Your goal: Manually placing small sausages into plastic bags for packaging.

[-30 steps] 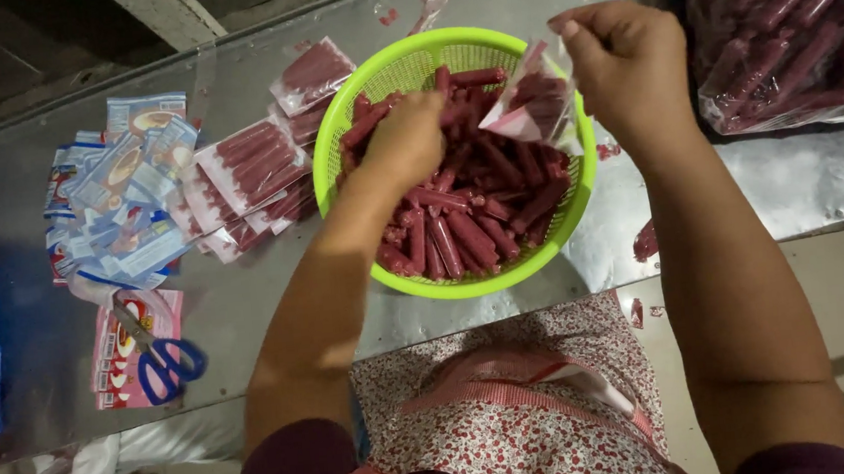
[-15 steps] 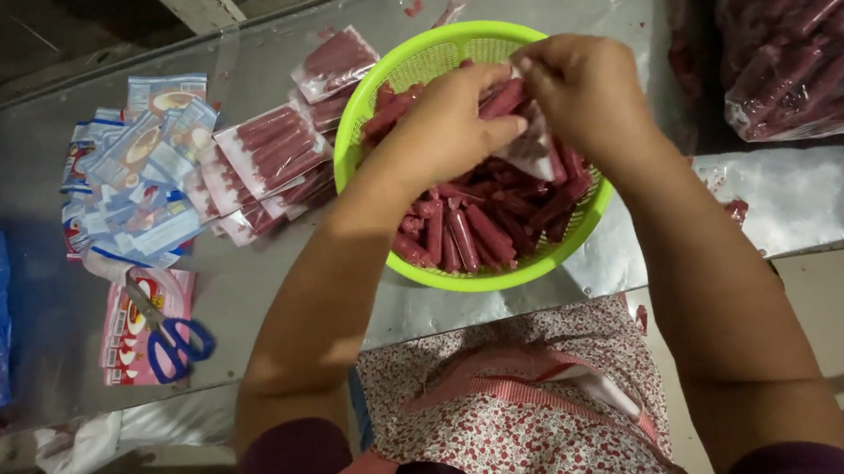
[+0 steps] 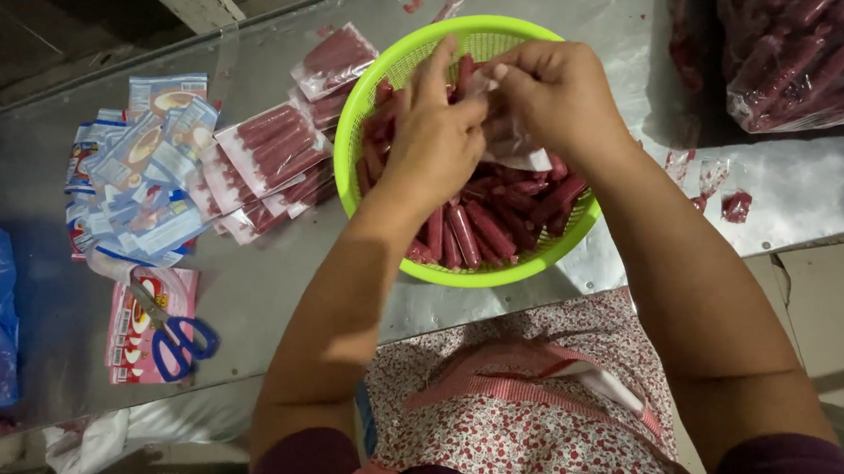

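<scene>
Two hands | left hand [image 3: 435, 141], right hand [image 3: 561, 96] fingers pinch clear bag [image 3: 515, 144] | over green basket [image 3: 465, 274] | scissors [image 3: 177, 336] left

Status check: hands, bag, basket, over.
Left hand and right hand together over green basket, both pinching clear bag. Red sausages below. Nothing blocking.

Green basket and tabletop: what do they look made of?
Green basket: probably moulded plastic, judging by its bright uniform lime colour and slotted mesh wall. Tabletop: likely sheet metal, perhaps stainless steel; grey, dully reflective, with a folded front edge.
</scene>
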